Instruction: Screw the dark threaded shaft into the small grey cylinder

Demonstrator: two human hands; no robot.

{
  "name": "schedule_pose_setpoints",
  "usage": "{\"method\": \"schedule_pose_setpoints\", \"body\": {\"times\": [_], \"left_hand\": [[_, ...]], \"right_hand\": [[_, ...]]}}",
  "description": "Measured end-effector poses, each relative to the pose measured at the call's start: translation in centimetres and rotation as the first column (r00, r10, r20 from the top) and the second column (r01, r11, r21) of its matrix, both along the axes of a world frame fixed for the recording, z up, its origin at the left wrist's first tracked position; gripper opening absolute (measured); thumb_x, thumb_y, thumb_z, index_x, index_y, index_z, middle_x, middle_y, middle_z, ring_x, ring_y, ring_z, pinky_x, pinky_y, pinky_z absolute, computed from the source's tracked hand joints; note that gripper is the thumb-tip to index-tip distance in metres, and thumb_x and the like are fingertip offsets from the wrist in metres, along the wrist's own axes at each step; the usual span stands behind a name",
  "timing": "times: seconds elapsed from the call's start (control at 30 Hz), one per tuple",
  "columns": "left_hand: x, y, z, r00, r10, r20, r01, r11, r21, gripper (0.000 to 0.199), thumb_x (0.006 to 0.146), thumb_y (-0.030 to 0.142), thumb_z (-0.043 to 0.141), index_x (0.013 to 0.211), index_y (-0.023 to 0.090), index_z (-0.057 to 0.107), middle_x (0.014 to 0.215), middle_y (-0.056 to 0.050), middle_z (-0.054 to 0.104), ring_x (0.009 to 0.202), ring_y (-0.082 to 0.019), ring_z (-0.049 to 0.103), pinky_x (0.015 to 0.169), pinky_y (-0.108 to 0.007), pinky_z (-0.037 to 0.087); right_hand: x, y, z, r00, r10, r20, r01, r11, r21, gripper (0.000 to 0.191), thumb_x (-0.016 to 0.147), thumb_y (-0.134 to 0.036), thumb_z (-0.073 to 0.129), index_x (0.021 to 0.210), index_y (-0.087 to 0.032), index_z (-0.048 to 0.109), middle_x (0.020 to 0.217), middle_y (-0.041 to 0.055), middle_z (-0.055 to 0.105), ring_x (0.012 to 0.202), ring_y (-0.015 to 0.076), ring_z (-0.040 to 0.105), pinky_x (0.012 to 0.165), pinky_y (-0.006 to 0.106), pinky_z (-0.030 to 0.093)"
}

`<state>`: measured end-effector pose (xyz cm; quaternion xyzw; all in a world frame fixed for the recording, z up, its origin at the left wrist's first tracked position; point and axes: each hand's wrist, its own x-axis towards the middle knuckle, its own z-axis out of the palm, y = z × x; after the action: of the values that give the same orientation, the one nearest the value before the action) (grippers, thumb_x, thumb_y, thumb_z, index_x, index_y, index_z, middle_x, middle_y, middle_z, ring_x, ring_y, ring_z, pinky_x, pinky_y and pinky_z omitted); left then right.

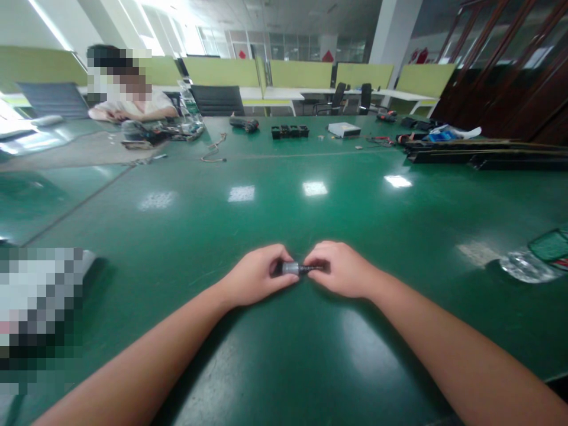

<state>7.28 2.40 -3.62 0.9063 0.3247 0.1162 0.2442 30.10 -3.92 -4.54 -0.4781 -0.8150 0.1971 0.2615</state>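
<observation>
My left hand (pixel 260 275) pinches a small grey metal cylinder (pixel 291 268) between thumb and fingers, just above the green table (pixel 275 219). From the cylinder's right end a thin dark ridged shaft (pixel 303 269) sticks out, lying about level. Thumb and forefinger of my right hand (pixel 344 269) are closed around that shaft, a finger's width from the left fingertips. Its far end runs into the shadow of my right palm. The exact kind of part is too small to tell.
A plastic bottle (pixel 532 263) lies at the right edge; a blurred-out box-like object (pixel 44 296) is at the left. Along the far side are a black block (pixel 290 132), a silver box (pixel 344 129), dark long bars (pixel 488 155), cables and a seated person (pixel 133 103).
</observation>
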Motion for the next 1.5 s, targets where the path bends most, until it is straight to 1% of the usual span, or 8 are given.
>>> {"method": "schedule_pose_setpoints", "body": {"times": [0.37, 0.67, 0.93, 1.23, 1.37, 1.5], "left_hand": [[0.06, -0.07, 0.18, 1.0, 0.003, 0.016, -0.003, 1.0, -0.008, 0.03, 0.085, 0.048, 0.064, 0.093, 0.019, 0.063, 0.076, 0.001, 0.06, 0.067, -0.015, 0.052, 0.06, -0.024, 0.036], [0.03, -0.07, 0.19, 1.0, -0.005, 0.012, 0.005, 1.0, -0.006, 0.03, 0.086, 0.048, 0.063, 0.094, 0.019, 0.062, 0.076, 0.001, 0.059, 0.067, -0.015, 0.053, 0.06, -0.024, 0.036], [0.09, -0.09, 0.23, 1.0, -0.007, 0.005, 0.007, 1.0, -0.006, 0.029, 0.086, 0.047, 0.063, 0.094, 0.019, 0.062, 0.077, 0.001, 0.059, 0.067, -0.015, 0.053, 0.06, -0.024, 0.036], [0.07, -0.08, 0.31, 1.0, -0.003, 0.006, 0.003, 1.0, -0.018, 0.029, 0.085, 0.047, 0.064, 0.094, 0.019, 0.063, 0.076, 0.001, 0.059, 0.067, -0.015, 0.052, 0.06, -0.024, 0.036], [0.09, -0.1, 0.31, 1.0, 0.0, 0.013, 0.001, 1.0, -0.022, 0.028, 0.086, 0.047, 0.063, 0.094, 0.019, 0.063, 0.076, 0.001, 0.059, 0.067, -0.015, 0.052, 0.06, -0.024, 0.037], [0.12, -0.11, 0.28, 1.0, 0.002, 0.028, -0.001, 1.0, -0.029, 0.03, 0.085, 0.048, 0.064, 0.093, 0.019, 0.063, 0.077, 0.001, 0.06, 0.068, -0.015, 0.053, 0.06, -0.024, 0.037]], "right_hand": [[0.16, -0.05, 0.31, 1.0, -0.006, 0.008, 0.006, 1.0, -0.007, 0.012, 0.083, -0.016, 0.066, 0.091, -0.018, 0.073, 0.086, 0.0039, 0.069, 0.082, 0.0162, 0.059, 0.075, 0.028, 0.043], [0.3, -0.05, 0.29, 1.0, -0.009, -0.002, 0.009, 1.0, -0.013, 0.012, 0.081, -0.014, 0.066, 0.091, -0.018, 0.073, 0.087, 0.0042, 0.069, 0.083, 0.0168, 0.06, 0.075, 0.028, 0.043], [0.22, -0.09, 0.33, 1.0, -0.019, -0.008, 0.019, 1.0, -0.016, 0.009, 0.082, -0.018, 0.068, 0.089, -0.018, 0.073, 0.085, 0.0035, 0.069, 0.08, 0.0157, 0.059, 0.072, 0.027, 0.043], [0.32, -0.06, 0.32, 0.999, -0.043, -0.019, 0.042, 0.999, -0.029, 0.011, 0.077, -0.014, 0.07, 0.087, -0.018, 0.071, 0.083, 0.0028, 0.069, 0.077, 0.015, 0.059, 0.071, 0.026, 0.043], [0.32, -0.08, 0.27, 0.998, -0.059, -0.038, 0.057, 0.997, -0.044, 0.009, 0.079, -0.017, 0.071, 0.088, -0.019, 0.072, 0.083, 0.0024, 0.07, 0.076, 0.0145, 0.06, 0.07, 0.026, 0.044], [0.37, -0.04, 0.07, 0.997, -0.067, -0.049, 0.064, 0.997, -0.053, 0.008, 0.08, -0.017, 0.071, 0.088, -0.019, 0.073, 0.083, 0.002, 0.07, 0.075, 0.0137, 0.06, 0.07, 0.026, 0.044]]}}
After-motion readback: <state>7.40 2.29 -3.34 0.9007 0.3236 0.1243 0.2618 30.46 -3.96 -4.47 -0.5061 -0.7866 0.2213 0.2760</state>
